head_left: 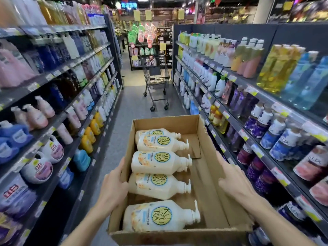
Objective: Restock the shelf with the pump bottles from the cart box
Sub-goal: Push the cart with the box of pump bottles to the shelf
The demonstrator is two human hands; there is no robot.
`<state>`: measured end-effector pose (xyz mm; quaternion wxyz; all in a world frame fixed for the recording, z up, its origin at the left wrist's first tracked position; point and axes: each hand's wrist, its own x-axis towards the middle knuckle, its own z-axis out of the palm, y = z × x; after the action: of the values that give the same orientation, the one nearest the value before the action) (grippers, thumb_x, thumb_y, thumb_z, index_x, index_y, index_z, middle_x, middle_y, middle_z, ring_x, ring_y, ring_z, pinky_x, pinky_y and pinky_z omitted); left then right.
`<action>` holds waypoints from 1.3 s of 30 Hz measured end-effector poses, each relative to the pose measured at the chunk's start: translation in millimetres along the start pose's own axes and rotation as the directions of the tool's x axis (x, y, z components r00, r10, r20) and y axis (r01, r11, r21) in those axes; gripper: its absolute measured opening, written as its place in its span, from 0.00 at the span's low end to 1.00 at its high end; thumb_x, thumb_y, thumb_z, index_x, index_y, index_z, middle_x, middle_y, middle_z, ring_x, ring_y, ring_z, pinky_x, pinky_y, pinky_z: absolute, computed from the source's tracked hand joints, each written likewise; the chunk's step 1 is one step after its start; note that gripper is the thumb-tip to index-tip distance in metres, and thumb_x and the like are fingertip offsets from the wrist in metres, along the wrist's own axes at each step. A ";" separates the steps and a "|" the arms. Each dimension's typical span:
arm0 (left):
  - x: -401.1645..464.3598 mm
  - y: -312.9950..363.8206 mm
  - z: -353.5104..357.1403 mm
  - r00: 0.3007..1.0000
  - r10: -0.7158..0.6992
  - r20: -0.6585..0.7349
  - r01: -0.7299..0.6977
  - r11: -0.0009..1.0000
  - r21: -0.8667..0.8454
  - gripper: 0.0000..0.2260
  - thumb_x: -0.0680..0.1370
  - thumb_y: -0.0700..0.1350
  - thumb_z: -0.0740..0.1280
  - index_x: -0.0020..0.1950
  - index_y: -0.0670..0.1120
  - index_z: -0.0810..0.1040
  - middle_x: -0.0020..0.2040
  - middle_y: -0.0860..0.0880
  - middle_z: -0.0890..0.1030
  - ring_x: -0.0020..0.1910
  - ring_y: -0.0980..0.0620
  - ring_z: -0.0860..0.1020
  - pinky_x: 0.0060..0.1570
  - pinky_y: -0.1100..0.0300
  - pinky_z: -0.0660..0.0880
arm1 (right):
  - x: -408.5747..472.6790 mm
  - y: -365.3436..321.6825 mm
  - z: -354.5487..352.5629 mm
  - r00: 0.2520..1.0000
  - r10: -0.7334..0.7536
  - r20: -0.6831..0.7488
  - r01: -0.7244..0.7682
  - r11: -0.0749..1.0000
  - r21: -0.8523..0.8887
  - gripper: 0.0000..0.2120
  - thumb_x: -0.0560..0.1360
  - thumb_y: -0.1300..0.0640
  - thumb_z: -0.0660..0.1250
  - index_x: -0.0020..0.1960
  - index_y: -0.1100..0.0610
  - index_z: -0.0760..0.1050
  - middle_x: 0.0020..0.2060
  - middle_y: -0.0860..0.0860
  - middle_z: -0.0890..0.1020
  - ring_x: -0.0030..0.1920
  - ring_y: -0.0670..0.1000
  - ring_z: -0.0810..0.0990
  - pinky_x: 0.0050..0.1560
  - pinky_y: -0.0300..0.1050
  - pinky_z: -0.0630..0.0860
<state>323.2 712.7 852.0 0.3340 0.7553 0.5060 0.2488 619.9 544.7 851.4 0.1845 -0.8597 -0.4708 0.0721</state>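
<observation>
1. At 9 o'clock, the left shelf is packed with bottles, no obvious gap from this angle.
2. Left hand grips the box wall, fingers curled over the edge.
3. Five pump bottles lie flat inside the box, none pulled yet.
4. Right hand presses the 3 o'clock wall, fingers straight and together.
5. Looks like the carrying stage; next it probably needs a free hand.

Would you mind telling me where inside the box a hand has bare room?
The bare cardboard strip between the pump heads and the box's right wall, beside the right hand, is free. The left side is crowded: five cream bottles lie packed against the wall the left hand grips.
</observation>
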 end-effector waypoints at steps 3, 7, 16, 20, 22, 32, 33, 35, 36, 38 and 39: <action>95.6 8.6 -7.3 1.000 0.031 -0.005 -0.031 0.999 0.042 0.39 0.70 0.29 0.61 0.80 0.49 0.59 0.76 0.48 0.69 0.75 0.48 0.66 0.71 0.53 0.65 | 94.7 -17.7 1.7 1.000 0.003 -0.023 -0.003 1.000 0.020 0.50 0.67 0.70 0.62 0.81 0.45 0.46 0.37 0.61 0.81 0.26 0.54 0.70 0.26 0.47 0.63; 212.9 21.8 -14.3 0.999 0.049 -0.010 -0.049 0.997 0.054 0.39 0.70 0.28 0.60 0.80 0.48 0.60 0.76 0.48 0.67 0.76 0.49 0.64 0.72 0.55 0.63 | 209.6 -39.7 -1.8 0.999 0.008 -0.042 -0.008 1.000 -0.010 0.48 0.67 0.69 0.63 0.81 0.46 0.48 0.31 0.60 0.77 0.27 0.56 0.72 0.25 0.47 0.61; 479.5 41.4 26.9 0.998 0.054 -0.027 -0.050 0.993 0.104 0.41 0.69 0.31 0.59 0.80 0.54 0.57 0.75 0.47 0.70 0.71 0.45 0.71 0.57 0.46 0.79 | 482.8 -35.2 16.5 0.993 -0.073 -0.096 0.075 0.997 0.015 0.49 0.67 0.70 0.62 0.80 0.39 0.48 0.34 0.61 0.80 0.26 0.56 0.74 0.24 0.45 0.62; 596.9 56.9 55.3 0.999 0.021 -0.039 -0.017 0.995 0.100 0.41 0.70 0.30 0.60 0.79 0.55 0.58 0.76 0.49 0.69 0.75 0.47 0.67 0.66 0.48 0.73 | 611.2 -33.0 17.0 0.986 -0.137 -0.094 0.141 0.989 0.042 0.51 0.68 0.70 0.62 0.73 0.36 0.36 0.31 0.56 0.72 0.22 0.49 0.65 0.18 0.39 0.60; 655.4 69.4 63.4 0.998 0.033 -0.054 -0.026 0.993 0.118 0.39 0.70 0.29 0.60 0.78 0.56 0.61 0.72 0.51 0.74 0.72 0.47 0.71 0.65 0.52 0.73 | 675.4 -31.3 18.2 0.988 -0.141 -0.062 0.142 0.990 0.011 0.50 0.68 0.68 0.62 0.76 0.37 0.39 0.27 0.54 0.69 0.22 0.49 0.61 0.19 0.41 0.59; 945.3 85.3 117.5 0.999 0.021 -0.030 -0.018 0.995 0.096 0.43 0.68 0.29 0.60 0.77 0.60 0.61 0.65 0.51 0.80 0.66 0.46 0.77 0.59 0.52 0.77 | 974.5 -24.5 52.3 0.989 -0.131 -0.072 0.139 0.983 0.119 0.54 0.61 0.68 0.55 0.76 0.29 0.44 0.25 0.60 0.74 0.23 0.53 0.63 0.23 0.43 0.60; 977.5 80.5 124.2 0.999 0.022 -0.027 -0.020 0.997 0.076 0.43 0.68 0.29 0.60 0.77 0.62 0.61 0.64 0.51 0.81 0.64 0.47 0.78 0.58 0.50 0.78 | 1004.2 -25.6 59.6 0.990 -0.124 -0.062 0.131 0.983 0.125 0.54 0.61 0.69 0.55 0.77 0.30 0.46 0.25 0.60 0.74 0.23 0.52 0.62 0.22 0.44 0.61; 1043.1 74.5 133.7 0.999 -0.017 -0.036 0.020 0.997 0.068 0.43 0.68 0.29 0.60 0.77 0.63 0.62 0.64 0.52 0.81 0.64 0.47 0.78 0.57 0.51 0.78 | 1064.7 -32.4 66.2 0.993 -0.111 -0.042 0.115 0.989 0.093 0.51 0.63 0.70 0.56 0.78 0.35 0.49 0.24 0.57 0.70 0.22 0.50 0.60 0.22 0.44 0.59; 1074.7 74.7 137.2 0.998 -0.045 -0.034 0.047 0.997 0.067 0.42 0.69 0.29 0.60 0.77 0.62 0.62 0.65 0.52 0.80 0.65 0.47 0.78 0.58 0.51 0.77 | 1094.0 -38.4 64.4 0.992 -0.123 -0.034 0.125 0.990 0.068 0.50 0.64 0.71 0.57 0.79 0.38 0.50 0.24 0.55 0.66 0.22 0.50 0.63 0.22 0.40 0.56; 1136.1 75.4 142.0 0.996 -0.082 -0.018 0.083 0.995 0.062 0.39 0.71 0.32 0.61 0.77 0.60 0.62 0.69 0.52 0.78 0.69 0.47 0.74 0.63 0.52 0.74 | 1152.6 -53.9 58.7 0.991 -0.137 -0.006 0.137 0.990 0.041 0.48 0.67 0.71 0.58 0.80 0.41 0.47 0.24 0.52 0.64 0.23 0.46 0.69 0.22 0.40 0.60; 1169.2 77.5 141.7 0.996 -0.090 -0.003 0.090 0.993 0.071 0.38 0.72 0.33 0.61 0.78 0.60 0.61 0.70 0.52 0.77 0.70 0.47 0.73 0.65 0.51 0.73 | 1183.2 -59.4 58.2 0.991 -0.137 0.005 0.136 0.990 0.036 0.48 0.67 0.71 0.57 0.80 0.41 0.46 0.26 0.53 0.69 0.24 0.45 0.71 0.23 0.39 0.62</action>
<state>896.5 1744.4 862.4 0.3177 0.7432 0.5481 0.2153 1202.5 1577.5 879.5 0.2026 -0.8218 -0.5278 0.0710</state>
